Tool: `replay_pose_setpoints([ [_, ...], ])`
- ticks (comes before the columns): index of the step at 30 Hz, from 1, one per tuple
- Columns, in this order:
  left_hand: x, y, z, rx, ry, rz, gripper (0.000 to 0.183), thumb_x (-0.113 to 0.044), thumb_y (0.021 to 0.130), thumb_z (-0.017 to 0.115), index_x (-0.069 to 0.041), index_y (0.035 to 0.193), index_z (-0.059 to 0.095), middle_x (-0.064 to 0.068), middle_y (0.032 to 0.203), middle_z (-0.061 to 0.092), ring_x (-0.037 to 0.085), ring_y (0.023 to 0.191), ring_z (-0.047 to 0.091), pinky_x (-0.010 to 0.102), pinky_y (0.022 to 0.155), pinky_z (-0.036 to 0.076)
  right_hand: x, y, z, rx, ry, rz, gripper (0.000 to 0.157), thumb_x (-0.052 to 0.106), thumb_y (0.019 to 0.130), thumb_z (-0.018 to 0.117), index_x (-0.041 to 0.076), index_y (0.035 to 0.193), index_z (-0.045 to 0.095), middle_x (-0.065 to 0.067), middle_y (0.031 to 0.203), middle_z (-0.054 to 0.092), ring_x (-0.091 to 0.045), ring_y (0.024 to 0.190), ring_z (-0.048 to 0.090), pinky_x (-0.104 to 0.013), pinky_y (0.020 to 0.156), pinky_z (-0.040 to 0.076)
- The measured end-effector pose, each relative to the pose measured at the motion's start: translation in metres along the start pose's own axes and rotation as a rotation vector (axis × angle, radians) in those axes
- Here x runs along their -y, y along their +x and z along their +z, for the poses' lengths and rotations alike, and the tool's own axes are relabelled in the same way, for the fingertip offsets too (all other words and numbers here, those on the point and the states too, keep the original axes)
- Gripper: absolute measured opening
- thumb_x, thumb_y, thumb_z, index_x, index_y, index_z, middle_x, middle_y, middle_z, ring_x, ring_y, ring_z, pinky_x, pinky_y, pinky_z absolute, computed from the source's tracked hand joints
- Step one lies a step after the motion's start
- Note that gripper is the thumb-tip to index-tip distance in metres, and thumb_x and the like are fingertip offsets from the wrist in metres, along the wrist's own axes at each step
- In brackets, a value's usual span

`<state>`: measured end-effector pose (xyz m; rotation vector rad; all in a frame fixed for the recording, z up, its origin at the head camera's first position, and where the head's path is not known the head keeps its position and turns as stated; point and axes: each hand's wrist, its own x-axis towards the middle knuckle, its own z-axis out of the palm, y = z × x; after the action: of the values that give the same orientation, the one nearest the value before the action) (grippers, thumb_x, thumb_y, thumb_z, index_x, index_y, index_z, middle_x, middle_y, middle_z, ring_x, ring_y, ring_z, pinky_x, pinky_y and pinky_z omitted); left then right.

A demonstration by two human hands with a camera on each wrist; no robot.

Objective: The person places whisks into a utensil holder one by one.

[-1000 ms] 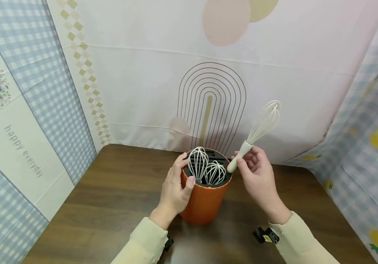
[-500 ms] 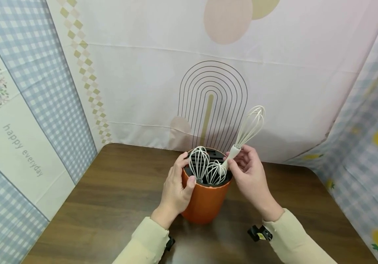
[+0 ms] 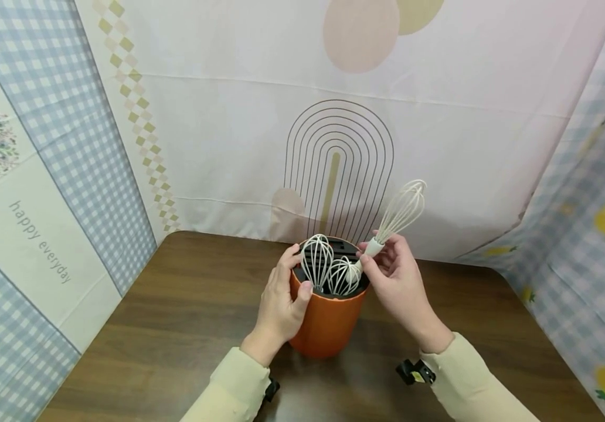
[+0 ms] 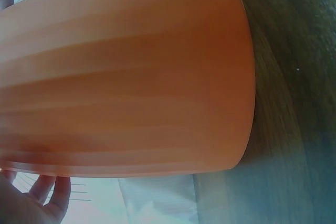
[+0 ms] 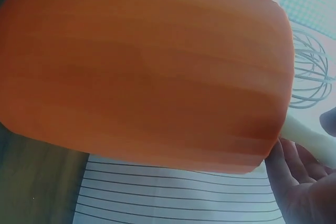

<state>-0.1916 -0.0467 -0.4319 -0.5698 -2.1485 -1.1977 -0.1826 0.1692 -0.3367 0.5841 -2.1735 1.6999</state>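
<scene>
An orange holder (image 3: pixel 329 328) with a black slotted insert (image 3: pixel 340 248) stands on the table. Two whisks are in it, heads up: a taller whisk (image 3: pixel 317 261) at the left and a lower whisk (image 3: pixel 340 280) beside it. My left hand (image 3: pixel 281 299) grips the holder's left side, thumb near the front rim. At the right rim my right hand (image 3: pixel 394 281) pinches the white handle of a third whisk (image 3: pixel 401 212), tilted with its wire head up and to the right. The handle's lower end is over the insert, behind the lower whisk's wires. In the right wrist view that handle (image 5: pixel 310 137) passes the holder's rim.
The brown wooden table (image 3: pixel 176 328) has a patterned cloth (image 3: pixel 218 135) hanging behind it. Checked cloths hang at the left (image 3: pixel 86 135) and right (image 3: pixel 592 281). Each sleeve cuff carries a small black device (image 3: pixel 415 371).
My right hand has brought the third whisk left and down, from beside the holder's right rim to over the insert. My left hand keeps its grip on the holder.
</scene>
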Motion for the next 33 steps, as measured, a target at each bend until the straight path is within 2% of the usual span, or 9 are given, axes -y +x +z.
replay_pose_setpoints([
  [3,0.0,0.0,0.0,0.003,-0.006,0.0,0.057,-0.053,0.096,0.036,-0.017,0.14,0.039,-0.003,0.154,0.032,0.02,0.13,0.042,0.052,0.095,0.042,0.0,-0.001,-0.004,-0.011,-0.035,0.008,0.04,0.008,0.094,0.06,0.002,0.131,0.045,-0.014,0.117,0.061,-0.032,0.107,0.062,-0.026,0.085,0.051],
  [8,0.0,0.0,0.0,0.01,-0.01,-0.008,0.058,-0.054,0.096,0.036,-0.017,0.14,0.039,-0.003,0.154,0.032,0.02,0.13,0.042,0.052,0.096,0.042,0.017,-0.004,-0.006,-0.028,-0.125,0.021,0.033,0.005,0.094,0.061,-0.001,0.126,0.053,-0.013,0.112,0.062,-0.025,0.093,0.064,-0.025,0.077,0.053],
  [10,0.0,0.0,0.0,0.016,-0.011,-0.018,0.058,-0.055,0.096,0.035,-0.018,0.14,0.038,-0.004,0.154,0.031,0.019,0.131,0.041,0.052,0.097,0.041,0.018,-0.005,-0.006,-0.02,-0.156,0.022,0.032,0.006,0.093,0.062,0.001,0.124,0.056,-0.012,0.112,0.062,-0.022,0.089,0.064,-0.025,0.077,0.053],
  [14,0.0,0.0,0.0,0.019,-0.015,-0.021,0.058,-0.054,0.096,0.035,-0.018,0.141,0.038,-0.003,0.154,0.031,0.019,0.132,0.041,0.053,0.098,0.041,0.005,-0.005,-0.007,0.026,-0.222,0.022,0.029,0.015,0.093,0.065,0.007,0.12,0.061,-0.008,0.108,0.066,-0.018,0.088,0.065,-0.024,0.077,0.053],
  [18,-0.001,-0.001,0.002,0.017,-0.014,-0.014,0.058,-0.054,0.096,0.035,-0.017,0.14,0.039,0.0,0.154,0.033,0.02,0.131,0.041,0.053,0.097,0.041,-0.002,-0.005,-0.008,0.054,-0.235,0.01,0.037,0.018,0.092,0.066,0.008,0.127,0.055,-0.008,0.104,0.065,-0.017,0.093,0.064,-0.026,0.079,0.053],
  [23,0.0,-0.001,0.003,0.007,-0.02,-0.005,0.057,-0.053,0.096,0.036,-0.018,0.141,0.039,0.0,0.154,0.033,0.021,0.131,0.041,0.054,0.096,0.041,0.006,-0.005,-0.007,0.04,-0.19,0.003,0.049,0.01,0.091,0.066,0.006,0.136,0.046,-0.009,0.113,0.06,-0.02,0.101,0.06,-0.025,0.082,0.051],
  [29,0.0,0.0,0.003,0.013,-0.017,-0.009,0.059,-0.055,0.096,0.034,-0.018,0.141,0.038,0.001,0.154,0.033,0.02,0.131,0.041,0.053,0.097,0.041,0.031,-0.009,-0.005,0.042,-0.197,-0.024,0.043,0.002,0.092,0.062,-0.002,0.132,0.048,-0.016,0.115,0.059,-0.024,0.098,0.059,-0.025,0.079,0.052],
  [33,0.0,0.001,0.002,0.009,-0.015,-0.008,0.06,-0.056,0.096,0.034,-0.018,0.142,0.038,0.0,0.154,0.033,0.02,0.131,0.041,0.053,0.097,0.041,0.031,-0.014,-0.008,0.036,-0.229,-0.019,0.038,0.002,0.093,0.061,-0.001,0.13,0.051,-0.017,0.117,0.059,-0.022,0.097,0.059,-0.024,0.077,0.051],
])
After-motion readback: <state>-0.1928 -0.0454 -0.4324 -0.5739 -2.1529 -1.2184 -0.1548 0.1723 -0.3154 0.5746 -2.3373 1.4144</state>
